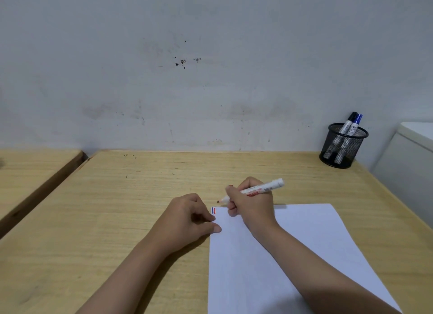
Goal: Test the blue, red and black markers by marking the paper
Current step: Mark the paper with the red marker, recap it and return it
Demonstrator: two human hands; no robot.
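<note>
White paper (269,255) (flat, smooth) | right hand (251,203) grips cylindrical red marker (257,190)

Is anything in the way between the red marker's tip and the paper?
Nothing visible is. The red marker in the right hand has its tip just past the paper's top-left corner, over bare desk. The left hand rests at the paper's left edge.

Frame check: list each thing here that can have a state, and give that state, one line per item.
red marker: uncapped, held in right hand, tip just off the paper's corner
left hand: closed, fingertips pinning the paper's edge
paper: flat, blue and red marks at the far left corner
black marker: capped, in mesh cup
blue marker: capped, in cup
</note>
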